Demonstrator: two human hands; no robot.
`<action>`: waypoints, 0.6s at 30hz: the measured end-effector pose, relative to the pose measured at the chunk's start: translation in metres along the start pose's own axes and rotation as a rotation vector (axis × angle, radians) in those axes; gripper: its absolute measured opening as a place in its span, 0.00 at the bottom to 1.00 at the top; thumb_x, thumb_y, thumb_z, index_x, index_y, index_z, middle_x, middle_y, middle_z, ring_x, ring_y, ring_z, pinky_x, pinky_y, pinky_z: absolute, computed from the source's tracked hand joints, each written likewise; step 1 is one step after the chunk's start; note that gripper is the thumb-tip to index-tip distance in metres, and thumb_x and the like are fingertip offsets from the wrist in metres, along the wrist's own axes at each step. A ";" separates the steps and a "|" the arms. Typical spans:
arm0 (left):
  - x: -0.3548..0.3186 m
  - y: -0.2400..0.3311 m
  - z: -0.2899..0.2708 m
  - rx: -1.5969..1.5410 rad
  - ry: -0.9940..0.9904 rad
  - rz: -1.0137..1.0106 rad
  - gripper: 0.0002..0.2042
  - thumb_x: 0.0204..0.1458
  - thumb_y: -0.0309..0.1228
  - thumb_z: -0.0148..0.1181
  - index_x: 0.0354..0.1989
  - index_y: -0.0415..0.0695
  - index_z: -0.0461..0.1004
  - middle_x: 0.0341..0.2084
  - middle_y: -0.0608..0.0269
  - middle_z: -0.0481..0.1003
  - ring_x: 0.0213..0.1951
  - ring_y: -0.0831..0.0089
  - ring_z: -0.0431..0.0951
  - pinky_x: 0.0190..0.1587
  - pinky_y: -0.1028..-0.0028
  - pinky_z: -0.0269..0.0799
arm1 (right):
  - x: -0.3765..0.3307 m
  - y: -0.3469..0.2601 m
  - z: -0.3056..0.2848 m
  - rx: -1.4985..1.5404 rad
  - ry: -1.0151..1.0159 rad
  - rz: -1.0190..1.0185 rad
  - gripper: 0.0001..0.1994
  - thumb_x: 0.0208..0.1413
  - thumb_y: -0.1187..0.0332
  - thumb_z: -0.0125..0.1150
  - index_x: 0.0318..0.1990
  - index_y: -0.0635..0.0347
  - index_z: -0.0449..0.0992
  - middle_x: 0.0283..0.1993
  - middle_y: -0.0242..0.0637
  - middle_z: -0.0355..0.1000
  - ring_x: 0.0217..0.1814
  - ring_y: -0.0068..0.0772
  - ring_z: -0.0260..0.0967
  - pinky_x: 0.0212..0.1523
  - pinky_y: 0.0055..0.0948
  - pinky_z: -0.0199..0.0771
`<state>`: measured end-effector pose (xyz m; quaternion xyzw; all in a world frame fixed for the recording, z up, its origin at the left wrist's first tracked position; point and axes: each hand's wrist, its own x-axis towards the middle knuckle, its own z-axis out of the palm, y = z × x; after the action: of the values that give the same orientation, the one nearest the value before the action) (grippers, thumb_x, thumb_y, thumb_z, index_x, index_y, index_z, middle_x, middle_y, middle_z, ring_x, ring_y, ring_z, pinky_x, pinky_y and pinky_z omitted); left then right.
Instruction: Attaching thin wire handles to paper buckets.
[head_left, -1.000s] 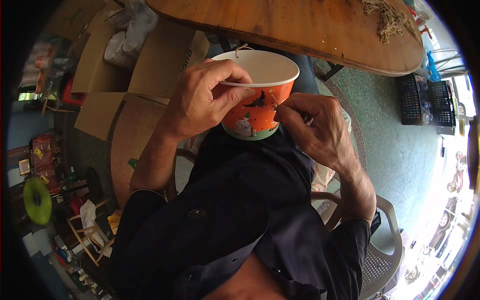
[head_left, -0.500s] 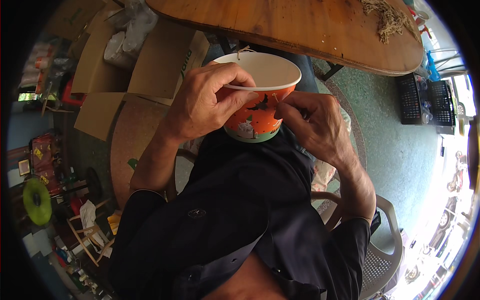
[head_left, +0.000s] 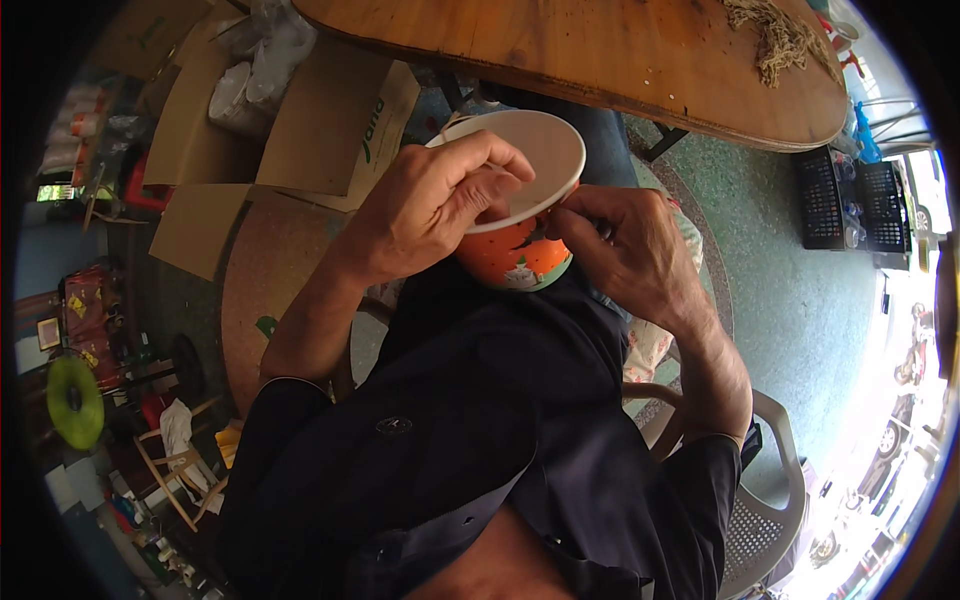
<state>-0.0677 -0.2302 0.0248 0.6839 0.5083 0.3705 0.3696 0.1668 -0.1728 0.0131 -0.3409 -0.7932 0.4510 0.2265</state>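
Note:
An orange paper bucket (head_left: pixel 545 255) with a white inside, a black bat and a green base band rests on my lap, its mouth tilted toward me. My left hand (head_left: pixel 440 205) reaches over the near-left rim, fingers curled and tips inside the mouth; what they pinch, if anything, is hidden. My right hand (head_left: pixel 630 245) is closed in a pinch against the bucket's right side, just below the rim, where a thin cord comes out; the fingers now cover that cord end. A tan cord (head_left: pixel 455 122) shows at the far-left rim.
A wooden table (head_left: pixel 600 45) stands ahead, with a tangle of tan cords (head_left: pixel 780 40) on its right end. Open cardboard boxes (head_left: pixel 320 130) holding plastic-wrapped goods are at the left. A black crate (head_left: pixel 850 200) sits at far right, a plastic chair (head_left: pixel 770 490) behind my right arm.
The bucket has tipped toward me and shifted slightly, bringing its mouth into fuller view. My left fingers have moved from gripping the rim to inside the mouth. My right hand has barely moved.

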 end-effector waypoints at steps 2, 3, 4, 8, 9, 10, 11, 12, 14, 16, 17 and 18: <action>-0.001 -0.005 0.005 -0.012 -0.022 0.000 0.08 0.67 0.23 0.54 0.50 0.36 0.75 0.30 0.57 0.83 0.37 0.74 0.84 0.41 0.74 0.77 | 0.001 -0.008 -0.006 -0.040 -0.072 0.044 0.10 0.61 0.68 0.59 0.40 0.65 0.84 0.25 0.43 0.76 0.24 0.26 0.71 0.29 0.32 0.71; -0.002 -0.008 0.008 -0.024 -0.044 0.000 0.10 0.68 0.23 0.52 0.53 0.36 0.74 0.30 0.56 0.84 0.38 0.74 0.84 0.42 0.74 0.77 | 0.001 -0.011 -0.008 -0.080 -0.144 0.088 0.11 0.62 0.68 0.58 0.43 0.66 0.84 0.31 0.41 0.81 0.30 0.24 0.77 0.35 0.29 0.75; -0.002 -0.011 0.008 -0.023 -0.040 -0.002 0.10 0.68 0.23 0.52 0.53 0.36 0.74 0.30 0.56 0.84 0.38 0.74 0.84 0.42 0.74 0.77 | 0.001 -0.008 -0.006 -0.080 -0.148 0.086 0.11 0.62 0.68 0.58 0.43 0.66 0.84 0.31 0.41 0.81 0.30 0.24 0.77 0.35 0.29 0.75; 0.004 -0.005 0.006 0.045 -0.168 -0.010 0.12 0.66 0.22 0.55 0.56 0.37 0.75 0.31 0.55 0.84 0.38 0.74 0.84 0.43 0.74 0.77 | 0.000 -0.003 -0.002 -0.055 -0.071 -0.015 0.10 0.61 0.68 0.59 0.40 0.61 0.85 0.19 0.46 0.70 0.17 0.34 0.66 0.24 0.36 0.66; 0.005 -0.002 0.006 0.062 -0.203 -0.019 0.13 0.65 0.22 0.56 0.56 0.37 0.76 0.32 0.54 0.84 0.38 0.74 0.84 0.43 0.73 0.77 | 0.000 -0.003 -0.002 -0.058 -0.083 -0.002 0.10 0.61 0.68 0.59 0.40 0.62 0.84 0.19 0.46 0.70 0.17 0.35 0.65 0.24 0.36 0.66; 0.007 -0.003 0.007 0.061 -0.202 -0.019 0.13 0.65 0.22 0.56 0.56 0.37 0.76 0.32 0.54 0.84 0.38 0.74 0.84 0.43 0.73 0.77 | 0.000 -0.002 -0.002 -0.059 -0.084 -0.002 0.10 0.61 0.68 0.59 0.40 0.62 0.84 0.19 0.46 0.70 0.17 0.35 0.65 0.24 0.36 0.66; 0.008 -0.003 0.007 0.080 -0.184 0.025 0.11 0.64 0.22 0.57 0.53 0.37 0.78 0.32 0.55 0.84 0.37 0.74 0.84 0.42 0.73 0.77 | 0.000 -0.002 -0.003 -0.061 -0.089 0.004 0.10 0.61 0.68 0.59 0.39 0.62 0.84 0.19 0.46 0.70 0.17 0.34 0.65 0.24 0.36 0.66; 0.009 -0.003 0.008 0.100 -0.167 0.070 0.09 0.63 0.23 0.59 0.50 0.37 0.80 0.32 0.55 0.84 0.36 0.75 0.84 0.41 0.72 0.77 | 0.000 -0.002 -0.003 -0.064 -0.093 0.011 0.10 0.61 0.67 0.59 0.39 0.62 0.84 0.19 0.47 0.70 0.17 0.34 0.65 0.24 0.36 0.65; 0.012 -0.005 0.008 0.111 -0.167 0.071 0.08 0.63 0.24 0.60 0.47 0.37 0.81 0.31 0.56 0.84 0.35 0.74 0.84 0.40 0.72 0.77 | 0.000 -0.004 -0.003 -0.058 -0.097 0.017 0.10 0.61 0.67 0.60 0.39 0.63 0.84 0.19 0.47 0.70 0.17 0.34 0.65 0.24 0.36 0.65; 0.014 -0.004 0.008 0.122 -0.168 0.072 0.07 0.62 0.24 0.61 0.44 0.37 0.82 0.31 0.56 0.84 0.35 0.73 0.84 0.40 0.72 0.77 | 0.001 -0.005 -0.003 -0.053 -0.101 0.024 0.10 0.61 0.67 0.60 0.39 0.63 0.84 0.19 0.47 0.70 0.18 0.34 0.65 0.24 0.36 0.65; 0.015 -0.002 0.007 0.114 -0.199 0.016 0.07 0.61 0.26 0.62 0.43 0.37 0.83 0.33 0.55 0.84 0.36 0.68 0.84 0.42 0.70 0.77 | 0.001 -0.003 -0.003 -0.050 -0.099 0.020 0.10 0.61 0.67 0.60 0.39 0.63 0.84 0.20 0.47 0.70 0.18 0.34 0.66 0.24 0.36 0.66; 0.016 -0.001 0.007 0.106 -0.229 -0.039 0.08 0.60 0.28 0.62 0.43 0.37 0.83 0.34 0.53 0.84 0.38 0.63 0.85 0.44 0.68 0.78 | 0.000 -0.002 -0.003 -0.047 -0.098 0.016 0.10 0.61 0.67 0.60 0.39 0.63 0.84 0.20 0.48 0.71 0.18 0.35 0.67 0.24 0.36 0.66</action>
<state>-0.0585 -0.2150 0.0234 0.7303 0.4948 0.2552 0.3958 0.1676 -0.1718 0.0163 -0.3302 -0.8109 0.4500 0.1756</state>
